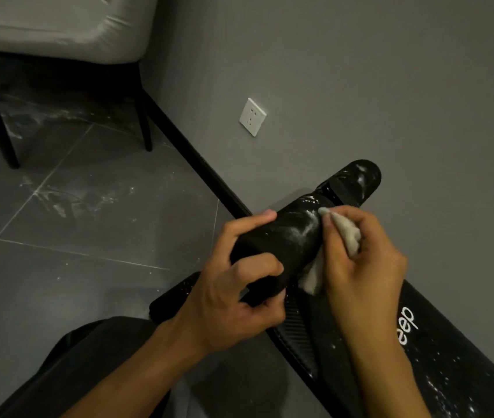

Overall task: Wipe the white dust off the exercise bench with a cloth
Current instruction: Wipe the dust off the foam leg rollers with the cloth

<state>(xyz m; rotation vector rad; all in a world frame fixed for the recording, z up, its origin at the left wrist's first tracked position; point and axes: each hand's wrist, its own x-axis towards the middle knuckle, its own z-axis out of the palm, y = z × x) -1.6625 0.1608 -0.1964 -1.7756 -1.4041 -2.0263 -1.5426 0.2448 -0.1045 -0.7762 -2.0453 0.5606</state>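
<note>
Closest is a dark trouser leg (89, 357), and above it both forearms reach to the exercise bench (456, 351), which lies low along the grey wall at the right. Its logo-printed pad is speckled with white dust.

The left hand (239, 285) is clenched round the near end of a black foam roller (281, 233), thumb on top and fingers curled underneath, steadying it. The right hand (363, 260) pinches a bunched white cloth (346, 233) and presses it against the roller's far part, right at a smear of white dust (303, 230). A loose tail of cloth hangs below, between the two hands.

The step in hand looks like clearing this roller. To do it well:

- Hold the left grip firm so the foam cannot spin under the stroke.
- Drag the cloth one way along the roller rather than scrubbing back and forth, which would likely grind powder into the foam.
- Turn the roller a little after each pass — its underside is hidden and may be dusty too.
- Refold to a clean face once the cloth loads up.

Much seems left: the second roller (357, 182) beyond carries white streaks, and so does the pad. Dust knocked loose will likely drop onto the tiled floor (89, 221), already marked white — so lift it, don't flick.
</note>
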